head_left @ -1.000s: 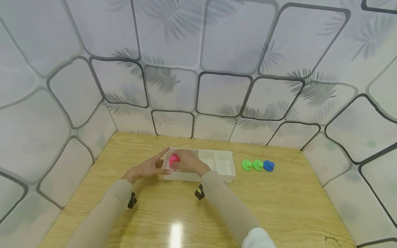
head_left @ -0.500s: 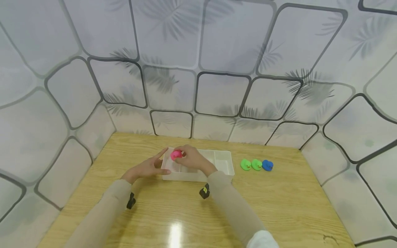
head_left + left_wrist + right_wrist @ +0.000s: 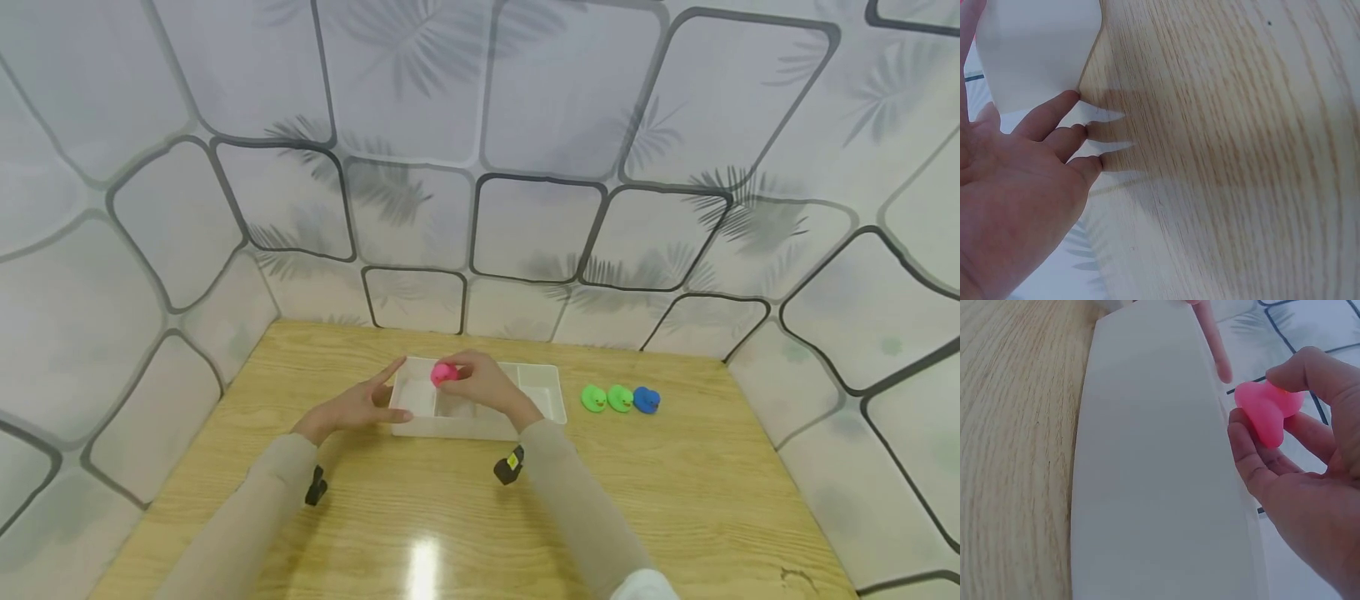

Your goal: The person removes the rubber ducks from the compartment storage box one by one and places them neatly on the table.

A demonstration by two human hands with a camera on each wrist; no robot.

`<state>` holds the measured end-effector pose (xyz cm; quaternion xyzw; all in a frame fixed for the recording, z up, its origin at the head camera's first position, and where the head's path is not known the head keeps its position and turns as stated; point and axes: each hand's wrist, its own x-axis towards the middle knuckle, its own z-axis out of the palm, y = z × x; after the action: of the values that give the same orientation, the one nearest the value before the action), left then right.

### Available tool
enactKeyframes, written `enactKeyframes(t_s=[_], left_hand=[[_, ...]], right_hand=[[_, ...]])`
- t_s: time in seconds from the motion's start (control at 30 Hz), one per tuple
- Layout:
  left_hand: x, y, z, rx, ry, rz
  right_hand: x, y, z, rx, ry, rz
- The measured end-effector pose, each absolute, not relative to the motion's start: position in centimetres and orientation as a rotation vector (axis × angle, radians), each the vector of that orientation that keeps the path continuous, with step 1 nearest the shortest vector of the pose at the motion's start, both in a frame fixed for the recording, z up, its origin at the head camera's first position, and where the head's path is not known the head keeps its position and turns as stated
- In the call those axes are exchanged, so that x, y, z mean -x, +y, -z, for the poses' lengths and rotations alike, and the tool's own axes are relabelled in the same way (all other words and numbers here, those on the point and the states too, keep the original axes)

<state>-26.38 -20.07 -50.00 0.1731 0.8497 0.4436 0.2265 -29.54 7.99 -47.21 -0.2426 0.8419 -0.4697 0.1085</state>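
In the head view, a pink rubber duck (image 3: 444, 375) is held above the white compartment box (image 3: 465, 428) by my right hand (image 3: 483, 385). Thumb and fingers pinch the duck, clearly seen in the right wrist view (image 3: 1263, 409), where the box's long side wall fills the middle. My left hand (image 3: 352, 411) spans the box's left end, its index finger at the far corner and its thumb along the near edge. Its other fingers are loosely bent beside the end wall in the left wrist view. The box's leftmost compartment holds nothing; my right hand partly hides the middle ones.
Right of the box, two green rubber ducks (image 3: 594, 398) and a blue rubber duck (image 3: 647, 400) stand in a row on the wooden table (image 3: 360, 533). A patterned wall covering (image 3: 540, 229) rises behind the table and along both sides.
My right hand has lifted the pink rubber duck out of the leftmost compartment and carried it rightward over the box. The left hand stays at the box's left end.
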Motion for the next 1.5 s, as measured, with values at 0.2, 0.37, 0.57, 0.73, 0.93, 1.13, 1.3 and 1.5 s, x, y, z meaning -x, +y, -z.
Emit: enactKeyframes(t_s=[0.2, 0.37, 0.57, 0.73, 0.93, 1.13, 1.3, 1.5], left_hand=[[26.2, -20.2, 49.9, -0.480, 2.359, -1.219], [26.2, -20.2, 49.9, -0.489, 2.373, -1.214], [26.2, -20.1, 49.9, -0.483, 2.359, -1.224], [26.2, -20.2, 49.9, -0.492, 2.349, -1.225], [26.3, -20.2, 49.8, -0.490, 2.360, -1.204], [26.1, -20.2, 49.7, -0.491, 2.368, -1.191], [26.0, -20.2, 49.6, -0.503, 2.367, -1.188], [26.0, -20.1, 49.5, -0.501, 2.374, -1.181]], right_hand=[[29.4, 8.9, 47.1, 0.589, 2.421, 1.475], [29.2, 9.8, 46.9, 0.561, 2.423, 1.520], [29.2, 11.6, 47.1, 0.555, 2.426, 1.562], [29.0, 13.5, 46.9, 0.573, 2.438, 1.587], [28.8, 15.6, 46.7, 0.561, 2.497, 1.577], [28.6, 17.5, 46.7, 0.568, 2.577, 1.549], [28.4, 19.1, 46.6, 0.594, 2.609, 1.559], [28.3, 21.0, 46.6, 0.583, 2.643, 1.553]])
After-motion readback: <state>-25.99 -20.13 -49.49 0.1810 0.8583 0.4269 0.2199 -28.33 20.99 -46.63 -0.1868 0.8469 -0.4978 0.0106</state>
